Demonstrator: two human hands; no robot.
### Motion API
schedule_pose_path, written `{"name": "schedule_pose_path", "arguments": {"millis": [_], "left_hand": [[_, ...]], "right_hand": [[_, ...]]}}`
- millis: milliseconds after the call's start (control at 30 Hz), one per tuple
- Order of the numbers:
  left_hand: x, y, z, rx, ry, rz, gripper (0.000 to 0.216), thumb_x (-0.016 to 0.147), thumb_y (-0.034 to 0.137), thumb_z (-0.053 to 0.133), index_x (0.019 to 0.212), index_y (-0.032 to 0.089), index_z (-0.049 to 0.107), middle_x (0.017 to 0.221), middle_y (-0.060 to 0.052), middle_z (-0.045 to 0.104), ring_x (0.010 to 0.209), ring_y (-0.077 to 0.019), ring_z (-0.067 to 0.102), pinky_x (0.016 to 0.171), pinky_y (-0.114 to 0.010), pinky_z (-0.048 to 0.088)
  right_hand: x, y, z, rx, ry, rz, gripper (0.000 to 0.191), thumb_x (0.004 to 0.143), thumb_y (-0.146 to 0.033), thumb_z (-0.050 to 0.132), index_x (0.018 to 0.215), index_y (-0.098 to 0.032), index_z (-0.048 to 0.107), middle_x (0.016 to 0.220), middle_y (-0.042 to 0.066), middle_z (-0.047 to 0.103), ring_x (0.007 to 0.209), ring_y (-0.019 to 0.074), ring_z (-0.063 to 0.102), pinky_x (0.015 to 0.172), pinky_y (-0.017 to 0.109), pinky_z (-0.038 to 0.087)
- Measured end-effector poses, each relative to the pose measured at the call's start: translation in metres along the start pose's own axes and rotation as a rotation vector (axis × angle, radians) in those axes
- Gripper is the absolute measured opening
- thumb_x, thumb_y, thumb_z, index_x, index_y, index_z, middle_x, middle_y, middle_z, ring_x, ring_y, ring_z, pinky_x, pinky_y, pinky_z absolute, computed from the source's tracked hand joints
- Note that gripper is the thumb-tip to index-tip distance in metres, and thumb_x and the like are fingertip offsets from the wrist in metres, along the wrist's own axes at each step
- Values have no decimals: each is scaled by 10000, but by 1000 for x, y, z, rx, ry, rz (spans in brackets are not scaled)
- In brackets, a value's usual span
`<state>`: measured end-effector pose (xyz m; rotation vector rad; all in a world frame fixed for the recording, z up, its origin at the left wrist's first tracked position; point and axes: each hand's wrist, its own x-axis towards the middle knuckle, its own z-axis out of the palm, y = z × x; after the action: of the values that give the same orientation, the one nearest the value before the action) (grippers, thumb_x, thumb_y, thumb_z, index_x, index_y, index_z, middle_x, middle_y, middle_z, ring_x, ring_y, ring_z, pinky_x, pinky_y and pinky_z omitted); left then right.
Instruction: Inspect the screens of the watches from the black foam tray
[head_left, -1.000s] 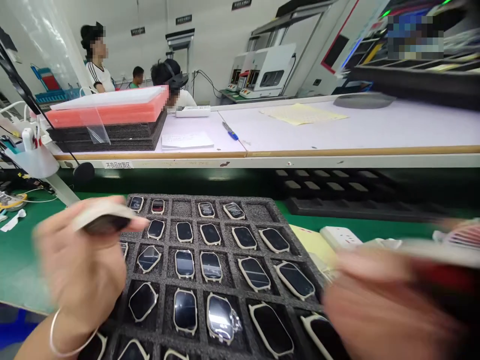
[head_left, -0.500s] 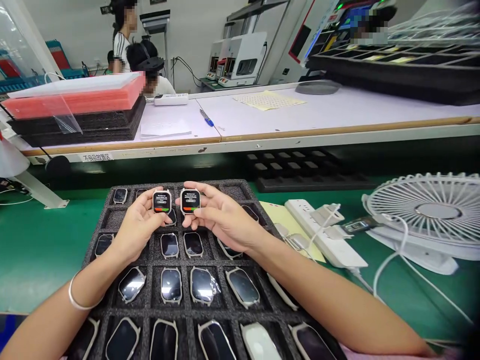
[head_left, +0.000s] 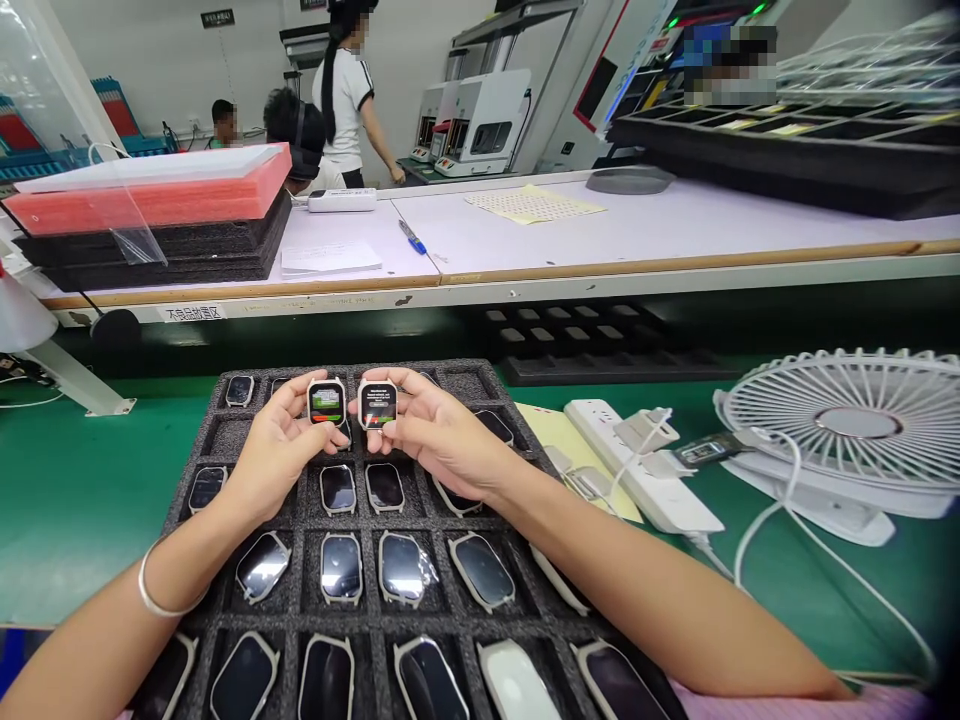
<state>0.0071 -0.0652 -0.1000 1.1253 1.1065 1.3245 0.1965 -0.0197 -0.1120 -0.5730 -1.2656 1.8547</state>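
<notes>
My left hand (head_left: 274, 450) grips a smartwatch body (head_left: 327, 401) with a lit screen, fingers closed round its case. Beside it my right hand (head_left: 435, 432) pinches a second lit smartwatch body (head_left: 377, 404). Both watches face up toward me, side by side, over the far part of a black foam tray (head_left: 217, 437). The tray's pockets hold several more watch bodies with dark screens, such as one (head_left: 341, 567) near the middle. A silver bangle sits on my left wrist.
A white power strip (head_left: 645, 480) with plugs and a yellow paper lie right of the tray. A white desk fan (head_left: 847, 425) lies face up at far right. A raised white shelf (head_left: 675, 240) carries stacked foam (head_left: 157, 235). People stand and sit behind it.
A second ago my hands were blurred and apart, close to the camera. Now both hold lit watches together over the tray. The left watch's screen has changed. The standing person has walked right.
</notes>
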Motion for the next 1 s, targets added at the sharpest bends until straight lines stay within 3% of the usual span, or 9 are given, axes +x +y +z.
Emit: {"name": "schedule_pose_path", "arguments": {"millis": [133,400,767,1000], "left_hand": [[-1,1,1,-38,-25,-20,627,727,206,755,1308,177,523,1196,-94,643,743,-155,725,743,-306,614],[-3,4,2,-32,-40,-32,477,770,274,738,1195,168,551,1057,-69,705,686,-183,747,686,-295,643],[-2,3,1,-44,-31,-45,434,747,274,726,1136,166,568,1017,-57,712,658,-189,747,655,-289,649],[2,-1,-1,-54,-25,-40,467,731,263,716,1172,175,588,1002,-38,698,685,-201,753,675,-296,642]], "right_hand": [[1,0,0,15,-1,7,480,727,-137,728,1165,-227,553,977,2,674,680,114,634,658,267,484],[3,5,-2,19,12,11,429,786,-304,823,1114,-209,564,924,14,681,631,102,586,607,254,477],[4,2,-1,18,5,1,485,710,-161,755,1144,-203,545,941,-1,674,651,88,610,640,231,469],[7,5,-3,10,10,-14,498,687,-138,738,1145,-214,557,839,-42,643,644,90,614,635,225,460]]}}
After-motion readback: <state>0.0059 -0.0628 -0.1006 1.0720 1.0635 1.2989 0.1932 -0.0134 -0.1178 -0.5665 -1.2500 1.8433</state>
